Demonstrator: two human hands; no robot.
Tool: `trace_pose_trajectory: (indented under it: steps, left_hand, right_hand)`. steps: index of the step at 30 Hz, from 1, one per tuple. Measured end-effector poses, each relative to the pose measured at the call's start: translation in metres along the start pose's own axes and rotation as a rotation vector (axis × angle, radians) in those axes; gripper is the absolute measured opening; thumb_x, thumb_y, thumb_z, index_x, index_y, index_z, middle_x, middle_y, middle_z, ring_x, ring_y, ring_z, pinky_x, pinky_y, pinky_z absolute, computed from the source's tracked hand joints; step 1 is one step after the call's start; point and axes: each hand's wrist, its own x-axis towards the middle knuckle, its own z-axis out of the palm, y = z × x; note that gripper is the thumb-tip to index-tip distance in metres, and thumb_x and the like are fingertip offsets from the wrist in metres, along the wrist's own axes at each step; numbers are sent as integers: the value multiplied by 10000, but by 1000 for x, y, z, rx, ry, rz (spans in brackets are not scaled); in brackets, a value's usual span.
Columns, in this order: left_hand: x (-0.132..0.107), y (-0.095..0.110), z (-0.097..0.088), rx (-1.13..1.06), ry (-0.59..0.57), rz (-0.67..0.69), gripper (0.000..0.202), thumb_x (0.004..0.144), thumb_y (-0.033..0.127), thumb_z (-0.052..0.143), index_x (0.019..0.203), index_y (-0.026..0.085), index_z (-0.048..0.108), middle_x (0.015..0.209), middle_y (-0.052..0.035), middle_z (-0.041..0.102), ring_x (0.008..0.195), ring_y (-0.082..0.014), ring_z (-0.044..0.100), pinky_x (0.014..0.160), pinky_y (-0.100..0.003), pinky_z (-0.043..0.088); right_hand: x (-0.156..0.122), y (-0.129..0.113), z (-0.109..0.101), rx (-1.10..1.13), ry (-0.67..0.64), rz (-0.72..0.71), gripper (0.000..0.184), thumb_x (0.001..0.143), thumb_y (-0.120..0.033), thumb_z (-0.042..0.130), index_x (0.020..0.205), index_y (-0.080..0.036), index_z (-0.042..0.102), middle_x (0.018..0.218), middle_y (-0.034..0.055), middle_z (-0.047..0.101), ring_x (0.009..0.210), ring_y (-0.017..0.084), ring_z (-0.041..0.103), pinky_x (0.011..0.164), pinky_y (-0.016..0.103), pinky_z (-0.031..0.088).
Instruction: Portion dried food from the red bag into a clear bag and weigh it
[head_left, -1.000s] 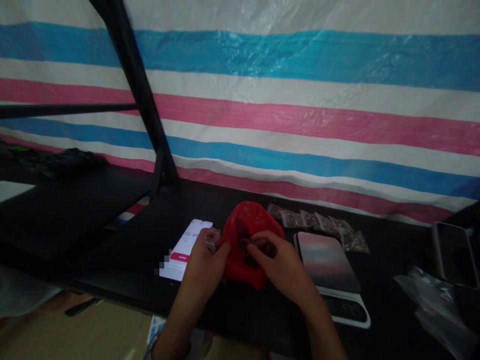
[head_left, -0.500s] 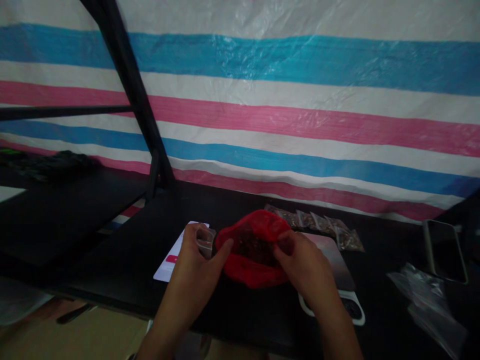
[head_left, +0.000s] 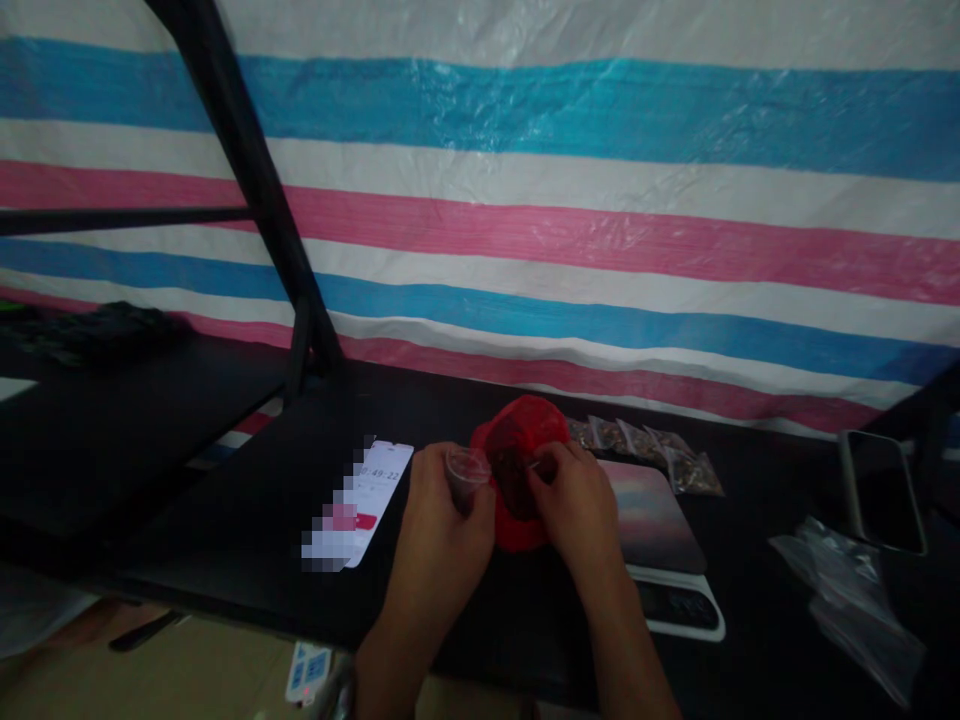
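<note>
A red plastic bag (head_left: pixel 517 450) sits open on the black table (head_left: pixel 225 480) in front of me, with dark contents inside. My left hand (head_left: pixel 446 510) is closed around a small clear plastic bag (head_left: pixel 465 468), held beside the red bag's left rim. My right hand (head_left: pixel 577 505) is closed in a pinch at the red bag's mouth, fingertips on its rim or contents; what they pinch I cannot make out.
A phone (head_left: pixel 367 500) with a lit screen lies left of my hands. A small scale (head_left: pixel 664 540) stands to the right, with filled small packets (head_left: pixel 652 450) behind it. Another phone (head_left: pixel 881 490) and clear bags (head_left: pixel 847 590) lie far right. A black post (head_left: pixel 247 190) rises at the left.
Both hands moved closer together at the red bag, which now looks bunched narrower. The left hand brought the small clear bag up to its rim. The view shifted slightly.
</note>
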Motion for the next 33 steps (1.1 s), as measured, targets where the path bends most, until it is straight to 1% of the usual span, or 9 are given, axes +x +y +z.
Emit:
trace_pose_trajectory:
  steps: [2, 4, 6, 8, 12, 15, 22, 27, 33]
  left_hand:
    - [7, -10, 11, 27, -13, -78, 187, 825, 216, 633, 1004, 220, 578, 1024, -59, 641, 931, -241, 663, 846, -388, 543]
    - [11, -15, 18, -23, -115, -186, 151, 858, 298, 646, 974, 221, 587, 939, -48, 679, 854, -241, 683, 783, -374, 541]
    - [14, -16, 23, -68, -219, -268, 209, 876, 385, 676, 977, 226, 584, 860, -31, 711, 787, -239, 700, 720, -350, 526]
    - [16, -16, 25, -57, -258, -291, 225, 856, 362, 710, 979, 233, 573, 823, -17, 724, 757, -232, 712, 682, -324, 504]
    - [18, -20, 30, -56, -178, -303, 200, 796, 176, 675, 940, 243, 553, 770, 16, 697, 693, -203, 691, 652, -297, 472]
    - [20, -24, 32, -122, -102, -308, 188, 796, 179, 654, 931, 243, 540, 771, 24, 675, 687, -193, 673, 652, -297, 487]
    - [21, -25, 32, -164, -22, -367, 158, 789, 194, 639, 915, 229, 549, 735, 43, 639, 666, -172, 636, 625, -284, 486]
    - [20, -23, 29, -159, 52, -426, 158, 787, 162, 622, 913, 223, 550, 725, 47, 620, 655, -164, 614, 616, -282, 481]
    - [18, -17, 28, -168, 83, -433, 160, 795, 159, 615, 929, 220, 551, 734, 45, 623, 647, -166, 614, 593, -281, 469]
  right_hand:
    - [1, 3, 1, -8, -2, 9, 106, 942, -197, 681, 1024, -217, 745, 1086, 100, 755, 1033, 284, 681, 866, 378, 469]
    - [2, 4, 1, 15, -15, -5, 118, 933, -179, 680, 1020, -223, 745, 1083, 92, 760, 1043, 281, 684, 881, 377, 469]
    - [3, 4, 2, 58, -41, -22, 137, 921, -161, 681, 1020, -226, 750, 1087, 83, 768, 1055, 281, 686, 904, 378, 468]
    - [3, 4, 1, 84, -69, -22, 147, 917, -160, 681, 1026, -226, 756, 1091, 83, 773, 1054, 281, 690, 911, 382, 469]
    - [3, 3, 0, 39, -38, 63, 144, 920, -184, 685, 1039, -218, 758, 1130, 101, 754, 1037, 281, 692, 897, 385, 472]
    - [2, 3, -1, 61, -32, 98, 162, 907, -174, 695, 1049, -217, 759, 1155, 98, 746, 1041, 279, 688, 905, 384, 475]
    - [2, 15, -2, 171, -137, -36, 230, 823, -83, 697, 992, -217, 774, 1070, 76, 786, 1000, 260, 699, 900, 366, 487]
    - [-1, 21, -9, 336, -220, -158, 277, 783, -29, 678, 948, -229, 774, 1014, 33, 807, 961, 226, 716, 878, 336, 504]
    - [-9, 18, -13, 526, -365, -140, 167, 842, -135, 667, 938, -234, 761, 901, 2, 805, 811, 179, 733, 717, 274, 504]
